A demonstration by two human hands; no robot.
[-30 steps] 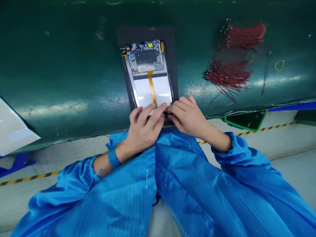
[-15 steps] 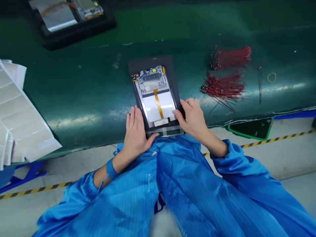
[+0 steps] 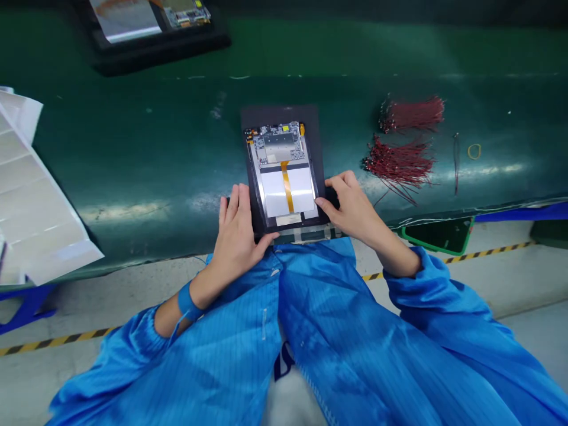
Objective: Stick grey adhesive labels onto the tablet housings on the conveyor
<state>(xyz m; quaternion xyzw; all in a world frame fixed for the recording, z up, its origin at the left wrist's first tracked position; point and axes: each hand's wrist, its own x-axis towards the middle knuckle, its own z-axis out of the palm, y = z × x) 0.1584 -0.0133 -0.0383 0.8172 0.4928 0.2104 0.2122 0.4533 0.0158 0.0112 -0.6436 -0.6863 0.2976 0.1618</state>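
Note:
An opened tablet (image 3: 284,177) lies face down on a black mat (image 3: 279,117), with its circuit board (image 3: 278,145) exposed at the far end. An orange flex cable (image 3: 287,188) runs down over a silvery white panel (image 3: 273,192). My left hand (image 3: 237,236) cups the lower left edge of the tablet, its fingers pointing away from me and its thumb along the near edge. My right hand (image 3: 350,204) grips the lower right edge, with its fingertips against the dark frame. Neither hand covers the board.
Two bundles of red wires (image 3: 410,113) lie right of the mat on the green table, beside a yellow rubber band (image 3: 474,151). Another opened tablet (image 3: 148,23) rests on a black mat at the far side. White sheets (image 3: 31,189) lie at left.
My hands have moved apart from over the tablet's near edge to its two sides, uncovering that edge. The view has shifted, so the table items appear lower and further left.

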